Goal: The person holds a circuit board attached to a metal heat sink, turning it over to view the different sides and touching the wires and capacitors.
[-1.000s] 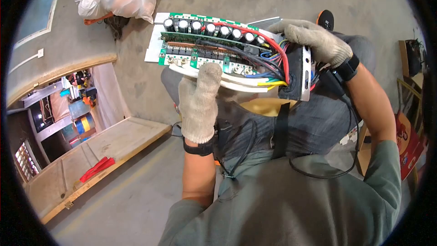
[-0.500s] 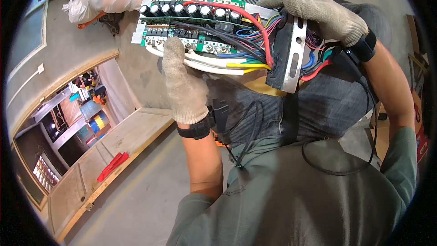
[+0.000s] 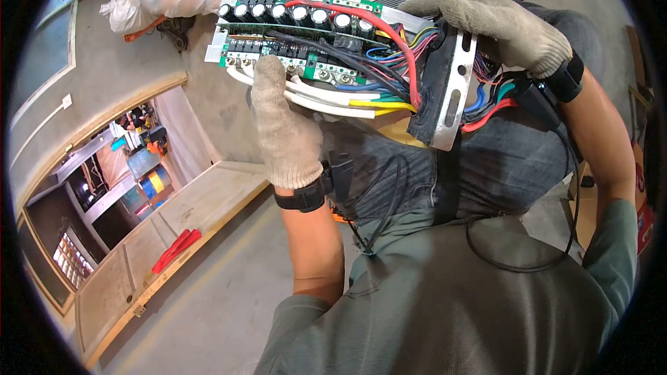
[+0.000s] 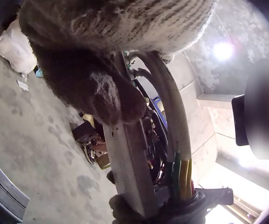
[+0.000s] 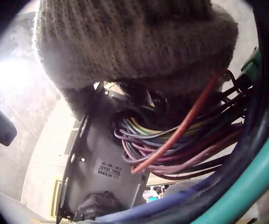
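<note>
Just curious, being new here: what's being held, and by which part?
A circuit board unit: the left hand grips its near edge by the white cables; the right hand grips beside the metal plate.

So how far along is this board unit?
Looks done: white cables run to the screwed edge of the circuit board. In hand: left hand grips the board, right hand the side near the end plate. Probably left: enclosing it, as the capacitors sit exposed.
</note>
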Demonstrator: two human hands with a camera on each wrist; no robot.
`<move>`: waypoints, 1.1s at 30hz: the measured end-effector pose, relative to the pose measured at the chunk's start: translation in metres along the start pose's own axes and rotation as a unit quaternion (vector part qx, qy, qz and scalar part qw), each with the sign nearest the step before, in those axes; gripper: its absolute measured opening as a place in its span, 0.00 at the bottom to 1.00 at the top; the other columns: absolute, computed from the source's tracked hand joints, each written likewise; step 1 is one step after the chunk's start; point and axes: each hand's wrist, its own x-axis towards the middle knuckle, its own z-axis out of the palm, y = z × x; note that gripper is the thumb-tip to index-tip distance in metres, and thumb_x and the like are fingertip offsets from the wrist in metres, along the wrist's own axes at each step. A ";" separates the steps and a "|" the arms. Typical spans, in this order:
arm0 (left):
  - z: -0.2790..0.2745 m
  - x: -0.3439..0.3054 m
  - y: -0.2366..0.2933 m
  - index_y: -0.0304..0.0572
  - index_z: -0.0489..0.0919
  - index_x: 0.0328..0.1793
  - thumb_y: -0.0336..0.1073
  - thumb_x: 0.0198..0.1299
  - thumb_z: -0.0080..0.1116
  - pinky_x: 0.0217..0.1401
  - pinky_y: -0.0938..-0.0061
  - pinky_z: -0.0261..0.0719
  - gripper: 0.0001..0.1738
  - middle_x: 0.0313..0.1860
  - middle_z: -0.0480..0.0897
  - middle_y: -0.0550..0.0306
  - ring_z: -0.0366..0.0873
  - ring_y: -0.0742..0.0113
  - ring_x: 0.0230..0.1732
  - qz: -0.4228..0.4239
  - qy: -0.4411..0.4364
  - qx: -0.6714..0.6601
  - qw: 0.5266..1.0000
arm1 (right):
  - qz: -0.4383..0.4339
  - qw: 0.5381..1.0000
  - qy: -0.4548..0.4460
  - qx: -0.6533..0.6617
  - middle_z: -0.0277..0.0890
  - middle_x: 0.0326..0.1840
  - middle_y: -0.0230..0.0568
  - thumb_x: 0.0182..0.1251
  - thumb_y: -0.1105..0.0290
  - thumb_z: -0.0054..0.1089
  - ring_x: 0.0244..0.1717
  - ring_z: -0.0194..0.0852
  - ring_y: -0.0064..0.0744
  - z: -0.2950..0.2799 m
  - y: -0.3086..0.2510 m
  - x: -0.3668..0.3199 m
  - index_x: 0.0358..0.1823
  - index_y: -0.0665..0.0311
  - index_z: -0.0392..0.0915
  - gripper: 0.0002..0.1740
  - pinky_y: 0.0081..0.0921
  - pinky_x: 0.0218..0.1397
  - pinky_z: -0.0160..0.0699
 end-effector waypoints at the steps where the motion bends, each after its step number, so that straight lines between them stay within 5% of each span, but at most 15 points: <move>1: 0.004 -0.001 0.002 0.43 0.70 0.65 0.53 0.68 0.55 0.60 0.67 0.74 0.28 0.56 0.77 0.56 0.75 0.65 0.54 0.002 -0.015 0.001 1.000 | -0.027 0.999 -0.016 -0.007 0.73 0.64 0.49 0.76 0.43 0.40 0.63 0.71 0.34 0.001 -0.002 0.000 0.66 0.73 0.69 0.37 0.30 0.69 0.67; 2: 0.008 -0.002 0.003 0.43 0.70 0.65 0.53 0.68 0.55 0.60 0.67 0.74 0.28 0.56 0.77 0.56 0.75 0.65 0.54 0.003 -0.014 0.000 1.000 | -0.027 0.999 -0.017 -0.007 0.73 0.64 0.49 0.76 0.43 0.40 0.63 0.71 0.34 0.001 -0.001 0.000 0.66 0.73 0.69 0.37 0.30 0.69 0.67; 4: 0.016 -0.001 0.006 0.38 0.73 0.61 0.54 0.68 0.51 0.39 0.75 0.82 0.28 0.47 0.82 0.54 0.83 0.69 0.42 0.026 0.005 0.022 0.999 | 0.026 0.996 -0.010 0.087 0.72 0.64 0.49 0.76 0.44 0.41 0.64 0.71 0.34 0.002 0.001 0.000 0.67 0.74 0.68 0.37 0.30 0.70 0.66; 10: 0.016 -0.001 0.008 0.38 0.74 0.60 0.58 0.66 0.52 0.17 0.80 0.76 0.30 0.39 0.84 0.55 0.84 0.70 0.30 0.013 -0.002 0.043 0.999 | 0.011 0.991 -0.030 0.134 0.70 0.66 0.49 0.77 0.44 0.40 0.65 0.70 0.34 0.007 -0.004 0.001 0.69 0.74 0.64 0.38 0.31 0.71 0.66; 17: 0.019 -0.001 0.006 0.38 0.74 0.60 0.59 0.66 0.52 0.18 0.80 0.76 0.31 0.40 0.84 0.53 0.84 0.69 0.31 0.014 -0.005 0.032 0.999 | -0.033 0.995 -0.033 0.089 0.71 0.65 0.49 0.77 0.44 0.40 0.64 0.71 0.34 0.008 -0.004 -0.002 0.68 0.74 0.66 0.37 0.32 0.69 0.69; 20: 0.026 -0.002 0.008 0.38 0.74 0.60 0.59 0.66 0.53 0.18 0.79 0.76 0.31 0.40 0.84 0.54 0.84 0.69 0.32 0.040 0.063 0.042 0.996 | 0.004 0.994 -0.037 0.101 0.72 0.64 0.48 0.77 0.45 0.40 0.64 0.71 0.34 0.007 -0.002 0.000 0.67 0.73 0.67 0.36 0.32 0.69 0.68; 22: 0.018 -0.001 0.010 0.39 0.74 0.60 0.59 0.66 0.54 0.19 0.79 0.76 0.31 0.40 0.84 0.55 0.84 0.70 0.32 0.009 0.007 0.048 0.999 | 0.027 0.983 0.003 0.181 0.80 0.54 0.38 0.75 0.52 0.49 0.46 0.81 0.22 0.010 0.000 -0.002 0.66 0.68 0.71 0.29 0.23 0.51 0.81; 26: 0.017 0.001 0.011 0.40 0.75 0.58 0.59 0.65 0.54 0.18 0.80 0.74 0.30 0.40 0.84 0.56 0.83 0.72 0.31 0.018 -0.021 0.034 0.999 | 0.023 0.987 0.002 0.159 0.80 0.54 0.39 0.75 0.52 0.50 0.47 0.80 0.22 0.010 -0.007 -0.002 0.65 0.68 0.72 0.28 0.22 0.52 0.80; 28: 0.018 0.000 0.010 0.40 0.75 0.57 0.59 0.65 0.54 0.16 0.81 0.72 0.29 0.39 0.84 0.56 0.82 0.72 0.29 0.023 0.006 0.043 0.999 | 0.001 0.997 -0.018 0.080 0.73 0.63 0.46 0.78 0.48 0.41 0.62 0.71 0.32 0.007 -0.006 -0.003 0.66 0.73 0.68 0.33 0.30 0.67 0.69; 33: 0.018 -0.004 0.014 0.39 0.76 0.56 0.57 0.66 0.54 0.16 0.81 0.73 0.28 0.39 0.84 0.57 0.83 0.72 0.29 0.001 -0.002 0.054 0.999 | -0.007 0.998 -0.020 0.058 0.74 0.61 0.45 0.77 0.47 0.42 0.61 0.71 0.31 0.010 -0.012 -0.005 0.66 0.73 0.69 0.34 0.30 0.67 0.68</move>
